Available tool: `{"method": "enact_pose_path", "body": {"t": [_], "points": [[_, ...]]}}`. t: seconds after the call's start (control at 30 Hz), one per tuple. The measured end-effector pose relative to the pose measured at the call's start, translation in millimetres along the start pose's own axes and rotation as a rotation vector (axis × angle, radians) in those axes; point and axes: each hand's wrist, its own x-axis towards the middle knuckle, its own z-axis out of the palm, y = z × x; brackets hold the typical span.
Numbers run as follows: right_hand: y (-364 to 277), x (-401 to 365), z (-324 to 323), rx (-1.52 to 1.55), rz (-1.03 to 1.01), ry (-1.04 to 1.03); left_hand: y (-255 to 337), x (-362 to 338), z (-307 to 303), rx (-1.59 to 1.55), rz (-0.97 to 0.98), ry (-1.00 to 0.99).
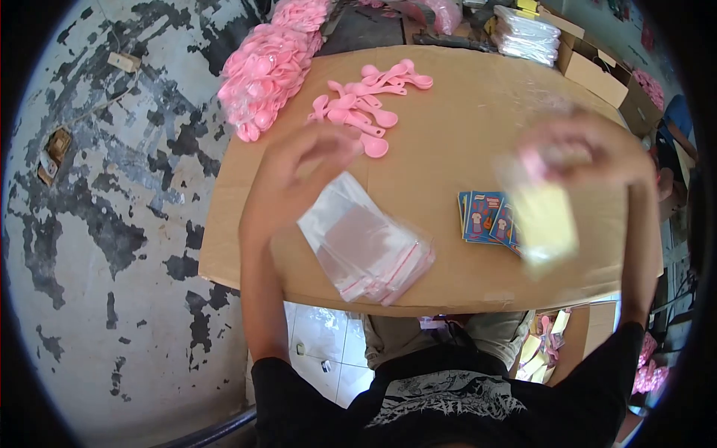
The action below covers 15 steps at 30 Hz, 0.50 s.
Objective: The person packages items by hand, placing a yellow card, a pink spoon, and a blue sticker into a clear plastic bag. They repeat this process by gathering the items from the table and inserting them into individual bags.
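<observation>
spoon bag (265, 82): clear plastic packed with pink spoons, beyond the left grip and to its left, on the table (441, 149).
left grip (347, 145): fingers bent, blurred, beside the loose spoons; whether the tips meet or touch one, I cannot tell.
loose spoons (376, 147): a pink scatter beyond and to the right of the left grip, pointing various ways.
clear sleeves (366, 246): a flat stack on the near side of the left grip, long axis slanting nearward and right, pink-lined ends nearest the person.
blue cards (482, 216): printed, overlapping, nearward and left of the right grip, partly behind the packet.
right grip (536, 163): blurred, clamped on the packet's upper end.
packet (549, 224): clear plastic with a pale yellow piece and pink at the top; hangs from the right grip, long axis running nearward and slightly right.
lower box (600, 332): below the table, nearward of the right grip, holding yellow pieces and pink spoons in clear plastic.
open carton (594, 78): beyond the right grip, flaps spread.
</observation>
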Motion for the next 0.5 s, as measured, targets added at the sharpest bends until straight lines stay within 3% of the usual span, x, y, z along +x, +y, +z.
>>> {"method": "enact_pose_path", "body": {"t": [0.03, 0.07, 0.13, 0.23, 0.3, 0.37, 0.43, 0.5], "points": [[-14, -12, -14, 0.02, 0.082, -0.348, 0, -24, -5, 0.125, -0.006, -0.006], [-22, -22, -18, 0.034, 0.246, -0.559, 0, -48, -5, 0.25, -0.01, -0.014], [-27, -31, 3, -0.189, 0.265, -0.309, -8, -88, 2, 0.351, 0.001, -0.072], [-29, 4, 58, -0.474, 0.045, 0.091, -9, -115, 32, 0.421, 0.071, -0.1], [-19, 42, 92, -0.397, -0.039, 0.159, -10, -119, 47, 0.434, 0.09, -0.059], [-9, 79, 119, -0.37, 0.014, 0.108, -9, -121, 54, 0.445, 0.1, -0.029], [-7, 107, 128, -0.285, 0.201, -0.076, -8, -123, 55, 0.456, 0.098, -0.021], [5, 120, 131, -0.167, 0.133, -0.086, -7, -125, 60, 0.436, 0.094, 0.061]]}}
